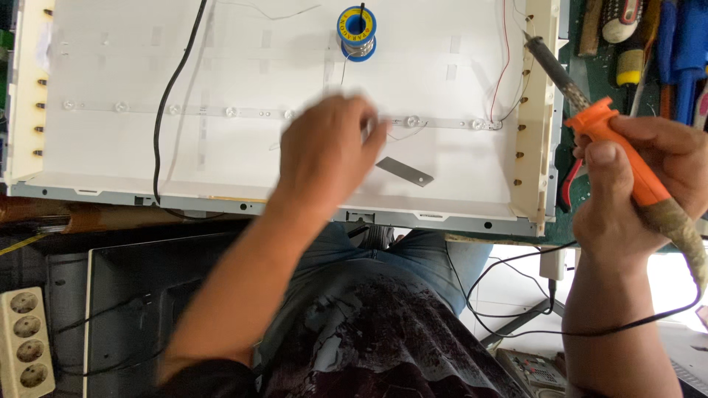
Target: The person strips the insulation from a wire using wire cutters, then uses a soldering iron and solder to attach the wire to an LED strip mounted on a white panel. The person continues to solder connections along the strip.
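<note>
Head view looks straight down on a white backlight panel (221, 59) lying flat on the bench, with a thin LED strip (221, 112) running across it from nine o'clock to three o'clock. At the centre, the left hand (324, 151) is over that strip, palm down and blurred; its fingers curl toward the strip near a short loose wire (409, 133), and whether they pinch anything I cannot tell (the blur hides the fingertips). Just beside it, toward four o'clock, a small grey metal strip (404, 171) lies flat on the panel.

At three o'clock the right hand (638, 184) is closed firmly round the orange handle of a soldering iron (582, 103), held off the panel's right edge, its dark tip pointing up toward one o'clock and touching nothing. The iron's black cord (531, 258) loops down toward five o'clock.

At twelve o'clock a blue-and-yellow solder spool (357, 33) stands on the panel, well apart from both hands. A black cable (166, 96) crosses the panel at ten o'clock, thin red wires (506, 66) run down at two o'clock, and a white power strip (26, 339) sits at eight o'clock.
</note>
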